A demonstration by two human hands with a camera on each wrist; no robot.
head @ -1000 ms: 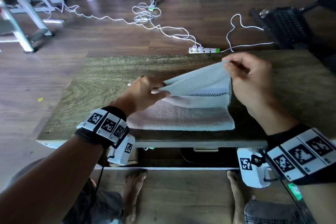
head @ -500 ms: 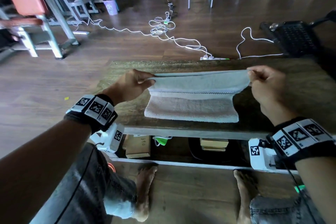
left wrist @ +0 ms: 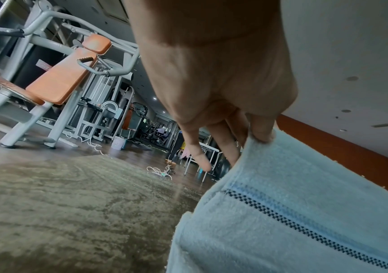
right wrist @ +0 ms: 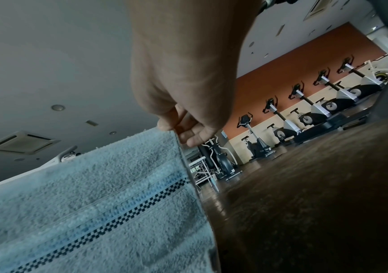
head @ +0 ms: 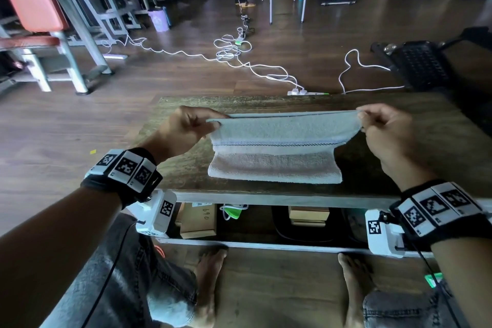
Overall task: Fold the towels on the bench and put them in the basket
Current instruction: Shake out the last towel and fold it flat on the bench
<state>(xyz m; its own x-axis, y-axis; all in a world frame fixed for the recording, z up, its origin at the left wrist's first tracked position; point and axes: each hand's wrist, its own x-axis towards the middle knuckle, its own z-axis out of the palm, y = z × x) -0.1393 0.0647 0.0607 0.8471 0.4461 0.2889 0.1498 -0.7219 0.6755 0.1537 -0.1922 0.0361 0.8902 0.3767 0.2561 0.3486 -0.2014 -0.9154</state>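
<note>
1. Towel: pale blue terry cloth with a dark checked stripe running along its length. Its near part lies flat on the bench, close to the front edge. Its far part is lifted clear of the bench and held stretched between both hands.

2. Left hand: it pinches the left top corner of the towel. The left wrist view shows the thumb pressed on the hem with the fingers behind the cloth, pointing down towards the bench. The hand is clamped on the towel.

3. Right hand: it pinches the right top corner of the towel. The right wrist view shows the thumb and fingertips closed on the hem at the corner. The hand is clamped on the towel.

4. Lifted edge: it runs nearly level from hand to hand, taut, above the middle of the bench. Two hem lines show along it.

5. Bench: dark wood-grain top, bare on either side of the towel.

6. Under the bench: cardboard boxes on a lower shelf.

7. Floor beyond the bench: white cables and a power strip. Gym machines stand at the far left.

8. Basket: not identified in any view.
</note>
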